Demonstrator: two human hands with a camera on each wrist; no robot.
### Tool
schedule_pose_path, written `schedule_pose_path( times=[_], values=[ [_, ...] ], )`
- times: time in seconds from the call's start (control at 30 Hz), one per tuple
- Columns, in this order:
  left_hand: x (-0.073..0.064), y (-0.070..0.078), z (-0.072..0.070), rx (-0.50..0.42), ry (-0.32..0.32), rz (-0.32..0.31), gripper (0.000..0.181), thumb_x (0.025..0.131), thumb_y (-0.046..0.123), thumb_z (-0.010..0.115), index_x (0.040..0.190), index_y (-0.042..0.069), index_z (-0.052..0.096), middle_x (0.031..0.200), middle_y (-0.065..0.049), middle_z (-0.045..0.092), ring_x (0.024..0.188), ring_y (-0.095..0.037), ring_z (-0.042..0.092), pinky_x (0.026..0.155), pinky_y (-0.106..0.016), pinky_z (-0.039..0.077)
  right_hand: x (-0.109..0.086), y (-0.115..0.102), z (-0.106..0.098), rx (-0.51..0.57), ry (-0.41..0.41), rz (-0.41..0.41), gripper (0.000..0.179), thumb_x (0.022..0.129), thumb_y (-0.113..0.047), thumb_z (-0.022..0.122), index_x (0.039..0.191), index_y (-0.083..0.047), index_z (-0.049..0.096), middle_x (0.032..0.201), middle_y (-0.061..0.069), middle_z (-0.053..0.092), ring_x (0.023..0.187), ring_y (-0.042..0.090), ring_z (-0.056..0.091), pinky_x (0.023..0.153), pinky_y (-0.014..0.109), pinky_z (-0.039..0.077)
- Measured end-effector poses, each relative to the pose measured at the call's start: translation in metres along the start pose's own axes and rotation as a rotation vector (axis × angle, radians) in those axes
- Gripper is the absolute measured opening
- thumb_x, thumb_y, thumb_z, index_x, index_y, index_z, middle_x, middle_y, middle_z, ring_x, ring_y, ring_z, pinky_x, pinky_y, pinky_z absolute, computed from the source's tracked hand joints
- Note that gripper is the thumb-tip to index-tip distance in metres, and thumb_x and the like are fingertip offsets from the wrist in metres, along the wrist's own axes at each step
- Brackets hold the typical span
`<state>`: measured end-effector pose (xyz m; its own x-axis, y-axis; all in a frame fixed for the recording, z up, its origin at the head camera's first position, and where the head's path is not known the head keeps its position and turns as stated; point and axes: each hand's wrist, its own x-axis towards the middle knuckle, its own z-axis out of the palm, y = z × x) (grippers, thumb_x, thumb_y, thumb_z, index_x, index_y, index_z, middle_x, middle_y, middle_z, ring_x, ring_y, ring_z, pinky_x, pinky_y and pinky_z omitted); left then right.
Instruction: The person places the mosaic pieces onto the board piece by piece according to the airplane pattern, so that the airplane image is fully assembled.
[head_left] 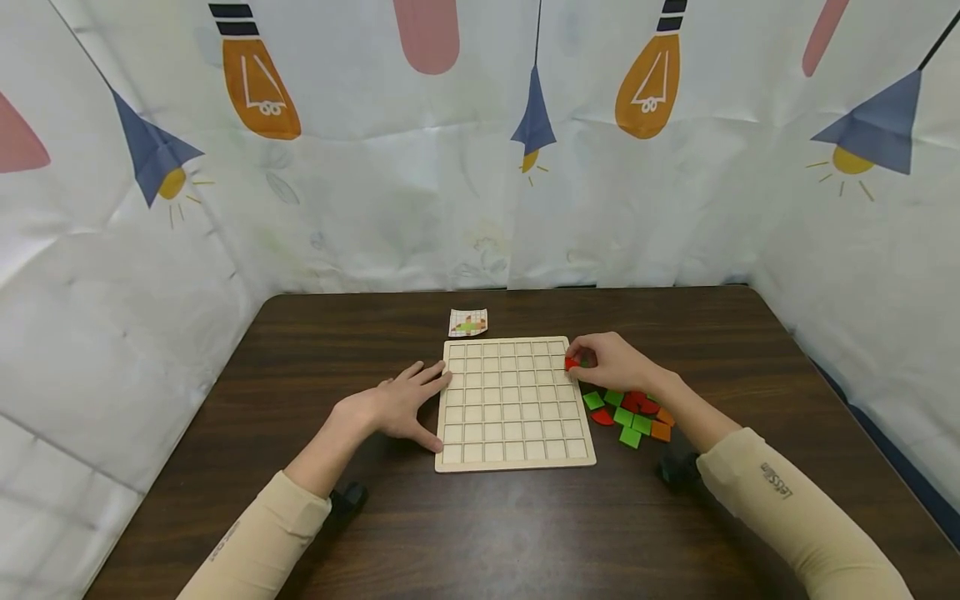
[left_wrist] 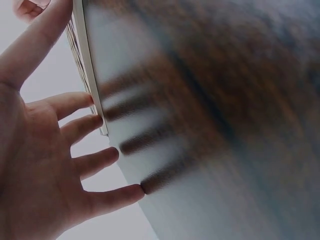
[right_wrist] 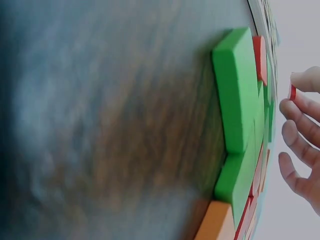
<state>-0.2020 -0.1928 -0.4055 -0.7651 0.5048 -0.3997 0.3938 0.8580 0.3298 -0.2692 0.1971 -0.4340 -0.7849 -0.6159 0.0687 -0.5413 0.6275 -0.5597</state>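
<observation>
A square wooden grid board [head_left: 517, 472] with shallow cells lies on the dark table. My left hand [head_left: 401, 407] rests at the board's left edge with its fingers spread, thumb near the lower corner. In the left wrist view two fingertips [left_wrist: 95, 120] meet the board's rim [left_wrist: 92, 75]. My right hand [head_left: 611, 362] pinches a small red tile [head_left: 572, 363] between thumb and fingers, over the board's upper right edge. The red tile [right_wrist: 292, 92] shows edge-on in the right wrist view. Beside the board lie loose green tiles [head_left: 631, 437], red tiles [head_left: 602, 417] and orange tiles [head_left: 661, 431].
A small picture card [head_left: 468, 322] with a coloured pattern on a grid lies behind the board. The wooden table [head_left: 510, 542] reaches back to a white printed curtain [head_left: 420, 208], which also hangs along both sides.
</observation>
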Motion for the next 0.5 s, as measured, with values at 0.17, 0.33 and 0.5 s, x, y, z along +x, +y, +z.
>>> schedule_pose_path(
  times=[0.17,0.33,0.5],
  values=[
    [0.0006,-0.0002,0.0008,0.005,-0.003,-0.003,0.114,0.081,0.059,0.082,0.166,0.013,0.022,0.172,-0.011,0.008,0.155,-0.043,0.005,0.113,-0.074,0.018,0.0007,-0.0057,0.0030,-0.004,-0.022,-0.037,0.020,0.095,-0.018,0.076,0.112,-0.009,0.072,0.093,-0.006,0.067,0.070,0.013,0.054,0.066,0.033,0.048],
    [0.0006,-0.0001,-0.0001,0.002,-0.005,-0.003,0.114,0.082,0.058,0.082,0.166,0.013,0.021,0.171,-0.012,0.008,0.155,-0.043,0.005,0.113,-0.074,0.017,0.0023,-0.0083,0.0059,-0.026,-0.022,-0.062,0.017,0.095,-0.016,0.076,0.110,-0.009,0.073,0.094,-0.007,0.066,0.075,0.014,0.053,0.071,0.034,0.048],
    [0.0008,-0.0002,0.0000,0.003,-0.009,-0.003,0.114,0.082,0.059,0.082,0.166,0.013,0.021,0.171,-0.012,0.008,0.155,-0.043,0.005,0.113,-0.074,0.018,0.0033,-0.0100,0.0080,-0.040,-0.039,-0.064,0.018,0.095,-0.015,0.075,0.111,-0.007,0.073,0.094,-0.005,0.065,0.078,0.018,0.056,0.074,0.035,0.050]
  ],
)
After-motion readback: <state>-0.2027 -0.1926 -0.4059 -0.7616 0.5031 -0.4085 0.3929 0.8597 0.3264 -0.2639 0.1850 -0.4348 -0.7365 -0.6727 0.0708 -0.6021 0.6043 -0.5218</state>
